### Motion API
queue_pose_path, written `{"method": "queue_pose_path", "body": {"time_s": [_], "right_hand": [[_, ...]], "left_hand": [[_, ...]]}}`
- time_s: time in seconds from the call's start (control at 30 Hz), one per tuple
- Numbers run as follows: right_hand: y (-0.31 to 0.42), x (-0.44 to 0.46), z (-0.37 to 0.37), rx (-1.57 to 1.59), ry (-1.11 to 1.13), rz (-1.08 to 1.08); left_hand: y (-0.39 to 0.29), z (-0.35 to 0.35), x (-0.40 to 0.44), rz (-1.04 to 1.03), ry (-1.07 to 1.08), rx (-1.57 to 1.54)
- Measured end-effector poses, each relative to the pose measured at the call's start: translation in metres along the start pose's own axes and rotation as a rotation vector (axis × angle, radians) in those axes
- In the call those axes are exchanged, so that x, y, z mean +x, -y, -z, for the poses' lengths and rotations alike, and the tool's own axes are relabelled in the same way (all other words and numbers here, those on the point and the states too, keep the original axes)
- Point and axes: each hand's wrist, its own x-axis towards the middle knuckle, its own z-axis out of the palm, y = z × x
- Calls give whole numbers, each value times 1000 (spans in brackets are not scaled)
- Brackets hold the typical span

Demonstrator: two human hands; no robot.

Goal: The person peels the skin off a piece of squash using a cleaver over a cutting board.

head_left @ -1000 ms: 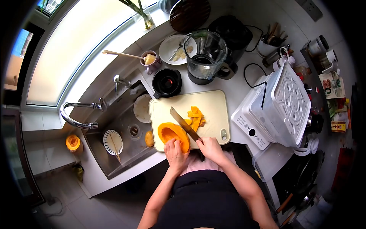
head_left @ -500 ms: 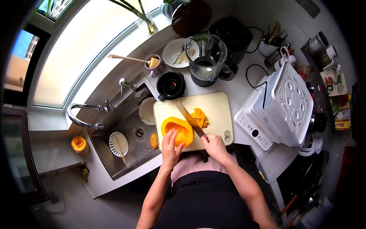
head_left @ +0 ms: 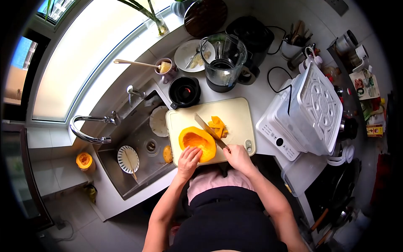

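Observation:
A hollowed orange pumpkin piece (head_left: pixel 203 143) lies on the cream cutting board (head_left: pixel 237 109), its cavity facing up. My left hand (head_left: pixel 189 161) rests on its near left rim, fingers together and bent over the edge. In my right hand (head_left: pixel 238 157) is the handle of a knife (head_left: pixel 207 127), whose blade slants up and left along the pumpkin's right side. Just right of the blade is a small pile of cut orange pieces (head_left: pixel 218 126).
Left of the board is the sink (head_left: pixel 138 185) with a striped dish (head_left: pixel 128 159). Behind the board stand a black bowl (head_left: pixel 184 91), a glass blender jug (head_left: pixel 222 63), a plate (head_left: pixel 180 54) and a mug (head_left: pixel 168 74). A white appliance (head_left: pixel 279 140) stands right.
The pumpkin piece has turned so its cavity shows more fully. My left hand lifted off, then came back onto its rim. The knife has shifted slightly right of the pumpkin.

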Motion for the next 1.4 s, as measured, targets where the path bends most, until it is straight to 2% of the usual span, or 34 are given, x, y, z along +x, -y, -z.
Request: {"method": "queue_pose_path", "body": {"time_s": [0.07, 0.13, 0.17, 0.2, 0.27, 0.3, 0.4, 0.53, 0.6, 0.73, 0.83, 0.87, 0.93, 1.07, 1.13, 1.2, 1.27, 1.33, 1.37, 1.4], "right_hand": [[-2, 4, 1, 35, 12, 13], [5, 4, 6, 119, 56, 0], [6, 3, 3, 119, 55, -1], [6, -1, -3, 123, 45, -18], [0, -9, -17, 129, 38, -38], [-6, -10, -26, 100, 57, -22], [-20, -10, -44, 47, 110, -24], [-20, -8, -28, -51, 69, -77], [-22, -3, -20, -88, 61, -78], [-19, -1, -10, -114, 32, -56], [-14, -3, -8, -74, 49, -33], [-12, -4, -9, -62, 36, -47], [-13, -7, -13, -55, 22, -67], [-17, -12, -20, -46, -4, -103], [-18, -11, -19, -46, -11, -112], [-23, -9, -16, -52, -30, -143], [-23, -7, -10, -48, -65, -150], [-28, -4, -6, -43, -96, -147], [-32, -3, -2, -27, -124, -154], [-36, -1, 3, -9, -157, -156]], "left_hand": [[-8, 14, 6, 49, -41, -80], [-19, 27, 3, 377, 21, -331], [-24, 31, -2, 479, -54, -446], [-26, 35, -4, 478, -52, -447], [-27, 45, -9, 959, -112, -1106], [-30, 57, 1, 1019, -188, -1293], [-12, 42, -18, 1051, -363, -1579], [-9, 35, -21, 1085, -349, -1684], [-7, 35, -17, 1171, -301, -1733], [6, 34, -12, 1232, -171, -1768], [29, 28, -5, 1201, 33, -1765], [41, 26, -6, 1202, 34, -1767], [63, 26, 4, 1153, 337, -1794], [99, 22, 39, 1122, 684, -1648], [113, 22, 67, 1000, 925, -1588], [116, 16, 89, 824, 977, -1369], [99, 35, 120, 659, 988, -809], [84, 44, 124, 466, 777, -626], [59, 52, 115, 740, 573, -826], [51, 45, 98, 763, 415, -727]]}}
